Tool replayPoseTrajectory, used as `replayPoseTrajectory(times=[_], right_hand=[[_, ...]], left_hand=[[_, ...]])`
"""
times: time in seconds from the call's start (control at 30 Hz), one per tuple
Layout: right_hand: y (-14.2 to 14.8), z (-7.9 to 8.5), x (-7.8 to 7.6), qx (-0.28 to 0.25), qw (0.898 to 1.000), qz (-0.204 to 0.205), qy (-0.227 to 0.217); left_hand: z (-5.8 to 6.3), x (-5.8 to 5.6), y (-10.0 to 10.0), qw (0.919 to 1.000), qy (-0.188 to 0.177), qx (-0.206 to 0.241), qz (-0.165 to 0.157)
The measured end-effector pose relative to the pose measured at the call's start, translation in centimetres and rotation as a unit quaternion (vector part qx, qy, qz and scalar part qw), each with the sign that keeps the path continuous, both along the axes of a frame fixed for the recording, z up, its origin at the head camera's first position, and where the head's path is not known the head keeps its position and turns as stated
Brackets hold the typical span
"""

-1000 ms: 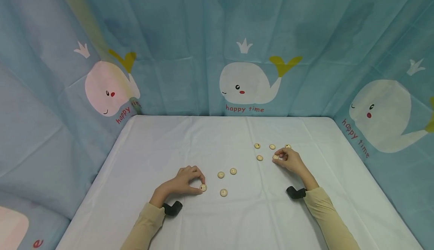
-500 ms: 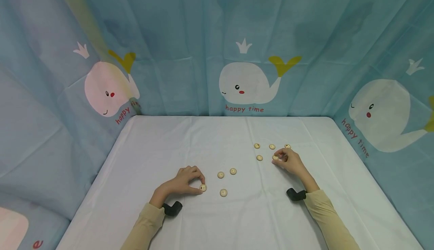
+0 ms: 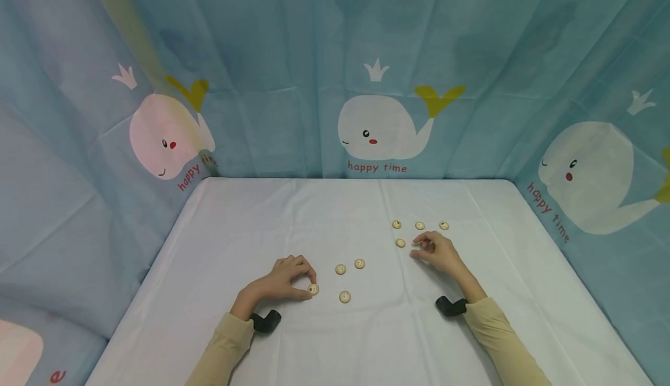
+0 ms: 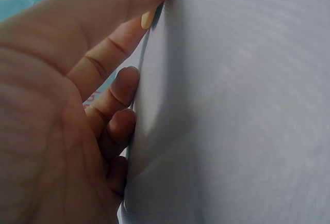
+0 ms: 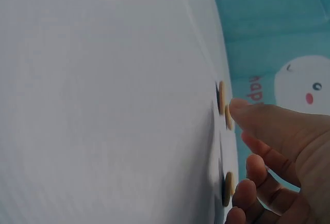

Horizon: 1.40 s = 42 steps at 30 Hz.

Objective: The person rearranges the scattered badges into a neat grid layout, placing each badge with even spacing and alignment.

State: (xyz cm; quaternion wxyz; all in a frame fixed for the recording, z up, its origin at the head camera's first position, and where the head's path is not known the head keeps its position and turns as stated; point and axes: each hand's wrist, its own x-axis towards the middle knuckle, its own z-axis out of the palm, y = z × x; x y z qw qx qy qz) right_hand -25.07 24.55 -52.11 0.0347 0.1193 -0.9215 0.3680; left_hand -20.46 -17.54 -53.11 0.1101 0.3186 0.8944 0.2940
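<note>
In the head view my left hand (image 3: 285, 281) pinches a small round wooden disc (image 3: 313, 289) with a dark mark on top, between thumb and forefinger, at table level. The left wrist view shows only the edge of that disc (image 4: 148, 19). My right hand (image 3: 439, 253) hovers low over the table, thumb and fingers loosely bent and apart. In the right wrist view no disc shows between them, and one disc (image 5: 227, 189) lies on the cloth beyond the fingertips. Another disc (image 3: 400, 243) sits just left of this hand.
Behind the right hand, a back row holds discs (image 3: 420, 225), (image 3: 444, 225) and a disc (image 3: 396, 224). Between the hands lie a disc (image 3: 341, 269), a disc (image 3: 359, 264) and a nearer disc (image 3: 345, 297). Blue curtains (image 3: 262, 136) border the white tablecloth (image 3: 251, 217).
My right hand has let go of the disc it pinched and shifted slightly left, uncovering the rightmost back-row disc. The left hand stays still on its disc.
</note>
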Motion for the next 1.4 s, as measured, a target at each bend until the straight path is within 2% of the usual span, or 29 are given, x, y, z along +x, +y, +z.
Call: replayPoseTrajectory(times=[0.63,0.83,0.97,1.23,1.4], right_hand=[[-4.3,-0.4,0.8,-0.017,0.998,0.066,0.000],[-5.5,-0.9,0.8,-0.022,0.995,0.098,0.013],[-6.3,-0.9,0.8,-0.026,0.994,0.109,0.002],[-7.6,-1.0,0.8,-0.007,0.991,0.130,0.006],[-8.3,-1.0,0.8,-0.003,0.990,0.139,0.000]], left_hand=[[0.0,-0.1,0.0,1.0000,0.006,0.007,-0.002],[-0.1,0.0,0.0,0.9997,0.020,0.013,-0.010],[-0.1,0.0,0.0,0.9995,0.026,0.012,-0.012],[0.1,0.0,0.0,0.9999,0.007,0.009,-0.004],[-0.1,0.0,0.0,0.9999,0.009,0.006,-0.002]])
